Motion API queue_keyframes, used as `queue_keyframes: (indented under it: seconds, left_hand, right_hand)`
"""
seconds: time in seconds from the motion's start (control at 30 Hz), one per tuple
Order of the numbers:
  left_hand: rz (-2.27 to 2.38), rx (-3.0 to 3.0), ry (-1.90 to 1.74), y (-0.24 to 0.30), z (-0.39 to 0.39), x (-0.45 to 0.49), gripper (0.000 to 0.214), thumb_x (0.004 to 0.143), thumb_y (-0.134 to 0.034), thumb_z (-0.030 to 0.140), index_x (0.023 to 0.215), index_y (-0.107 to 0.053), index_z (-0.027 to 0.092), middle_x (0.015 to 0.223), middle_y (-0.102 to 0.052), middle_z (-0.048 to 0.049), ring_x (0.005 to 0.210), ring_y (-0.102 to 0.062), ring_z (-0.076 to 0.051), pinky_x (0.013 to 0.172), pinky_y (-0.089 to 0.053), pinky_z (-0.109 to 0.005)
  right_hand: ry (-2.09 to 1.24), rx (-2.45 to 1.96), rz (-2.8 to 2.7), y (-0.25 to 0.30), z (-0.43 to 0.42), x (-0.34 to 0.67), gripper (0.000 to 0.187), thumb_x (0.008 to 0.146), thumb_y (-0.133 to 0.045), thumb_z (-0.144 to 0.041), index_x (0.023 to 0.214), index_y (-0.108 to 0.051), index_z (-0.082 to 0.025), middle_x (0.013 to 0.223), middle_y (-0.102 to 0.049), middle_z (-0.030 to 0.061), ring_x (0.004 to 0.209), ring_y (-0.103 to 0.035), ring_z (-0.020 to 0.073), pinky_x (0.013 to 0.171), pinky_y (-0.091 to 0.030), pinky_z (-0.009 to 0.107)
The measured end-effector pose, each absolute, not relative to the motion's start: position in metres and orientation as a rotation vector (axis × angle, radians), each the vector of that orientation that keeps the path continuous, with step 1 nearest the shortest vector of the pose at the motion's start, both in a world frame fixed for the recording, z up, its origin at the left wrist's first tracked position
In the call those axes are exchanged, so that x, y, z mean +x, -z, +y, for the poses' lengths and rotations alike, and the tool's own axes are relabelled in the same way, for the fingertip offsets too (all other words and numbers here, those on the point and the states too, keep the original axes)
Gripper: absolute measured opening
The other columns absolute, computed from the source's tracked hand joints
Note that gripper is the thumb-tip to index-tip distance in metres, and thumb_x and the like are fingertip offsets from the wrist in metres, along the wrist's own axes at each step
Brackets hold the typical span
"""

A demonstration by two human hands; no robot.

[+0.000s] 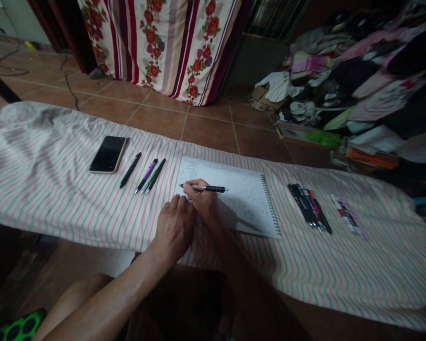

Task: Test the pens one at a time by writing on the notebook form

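Bare forearms (128,286) converge at spiral-bound paper (239,189), left hand (175,223) curled, right hand (205,203) gripping a pen (215,189).

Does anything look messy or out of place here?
Yes: clothes at the far right lie in a jumbled heap, one draped over a box. The striped cloth is rumpled at its left end. No spill shows by the notebook.

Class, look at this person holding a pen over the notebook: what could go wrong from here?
The left hand, at the near left corner of the notebook, might bump the right hand and jog its pen. The wrinkled striped cloth could slip, shifting the notebook. The loose pens to the notebook's left might roll if knocked.
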State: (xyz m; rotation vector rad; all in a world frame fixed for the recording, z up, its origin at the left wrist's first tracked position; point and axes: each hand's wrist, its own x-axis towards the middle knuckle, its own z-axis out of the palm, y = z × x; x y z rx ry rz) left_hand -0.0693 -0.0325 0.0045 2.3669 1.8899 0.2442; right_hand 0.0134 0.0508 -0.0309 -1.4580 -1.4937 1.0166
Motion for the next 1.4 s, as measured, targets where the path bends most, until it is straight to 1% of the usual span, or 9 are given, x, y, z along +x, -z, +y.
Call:
queue_keyframes:
  seconds: [0.27,0.53,0.73,0.87,1.03,1.2,1.3,1.4]
  left_hand:
    - [1.87,2.386,-0.269,-0.0014,-0.0334,-0.0716,0.028,0.087,-0.038,0.013,0.108,-0.057,0.016,0.106,-0.057,-0.0113,0.105,-0.049,-0.028,0.082,-0.046,-0.042]
    - [1.88,2.398,-0.295,0.0025,-0.0332,-0.0733,0.03,0.088,-0.038,0.014,0.111,-0.057,0.016,0.108,-0.058,-0.0109,0.106,-0.05,-0.027,0.084,-0.047,-0.042]
    - [1.884,2.395,-0.303,0.0025,-0.0334,-0.0733,0.031,0.086,-0.041,0.012,0.112,-0.057,0.015,0.109,-0.058,-0.012,0.111,-0.049,-0.028,0.087,-0.047,-0.042]
    - [1.875,2.396,-0.308,0.0028,-0.0335,-0.0731,0.031,0.086,-0.041,0.013,0.112,-0.057,0.014,0.108,-0.059,-0.0124,0.11,-0.05,-0.028,0.086,-0.047,-0.042]
    - [1.876,2.391,-0.341,0.0036,-0.0326,-0.0735,0.032,0.087,-0.039,0.013,0.113,-0.057,0.014,0.109,-0.059,-0.0125,0.107,-0.051,-0.028,0.085,-0.048,-0.042]
    - [1.878,2.397,-0.313,0.0028,-0.0328,-0.0744,0.032,0.087,-0.04,0.013,0.114,-0.057,0.015,0.109,-0.058,-0.012,0.11,-0.049,-0.027,0.087,-0.047,-0.042]
    - [1.875,2.399,-0.305,0.0018,-0.0328,-0.0743,0.03,0.087,-0.039,0.012,0.111,-0.057,0.015,0.108,-0.058,-0.0117,0.108,-0.049,-0.026,0.087,-0.046,-0.042]
    - [1.864,2.408,-0.315,0.0008,-0.0323,-0.074,0.027,0.088,-0.037,0.014,0.105,-0.058,0.016,0.103,-0.058,-0.0107,0.101,-0.051,-0.025,0.084,-0.047,-0.041]
  right_hand:
    - [-0.953,-1.468,-1.517,0.0351,0.0522,0.0123,0.018,0.07,-0.059,-0.039,0.075,-0.065,-0.022,0.068,-0.067,-0.0005,0.065,-0.062,0.0157,0.061,-0.047,0.026]
    - [-0.901,-1.432,-1.575,0.0307,0.0505,0.0117,0.014,0.072,-0.058,-0.034,0.076,-0.065,-0.022,0.069,-0.068,0.0,0.068,-0.064,0.016,0.064,-0.048,0.026]
    - [-0.879,-1.462,-1.599,0.0324,0.0513,0.0109,0.013,0.072,-0.059,-0.034,0.076,-0.065,-0.023,0.071,-0.069,-0.0006,0.069,-0.064,0.0162,0.069,-0.049,0.028]
    - [-0.883,-1.455,-1.609,0.0321,0.0515,0.011,0.012,0.072,-0.058,-0.034,0.076,-0.065,-0.024,0.069,-0.068,-0.001,0.069,-0.064,0.0159,0.067,-0.049,0.026]
    - [-0.858,-1.475,-1.614,0.0326,0.0514,0.0104,0.012,0.071,-0.056,-0.032,0.071,-0.063,-0.023,0.066,-0.067,-0.0017,0.065,-0.062,0.0151,0.066,-0.048,0.026]
    - [-0.904,-1.48,-1.55,0.0322,0.0493,0.0095,0.014,0.07,-0.056,-0.035,0.074,-0.063,-0.023,0.066,-0.066,-0.0013,0.066,-0.063,0.0156,0.066,-0.048,0.026]
    - [-0.93,-1.447,-1.474,0.0303,0.0484,0.0094,0.017,0.071,-0.056,-0.037,0.076,-0.062,-0.022,0.067,-0.066,0.0001,0.065,-0.063,0.0162,0.064,-0.049,0.027]
    - [-1.009,-1.417,-1.354,0.027,0.048,0.0095,0.019,0.07,-0.057,-0.037,0.077,-0.061,-0.02,0.063,-0.064,0.0001,0.059,-0.061,0.0153,0.059,-0.048,0.026]
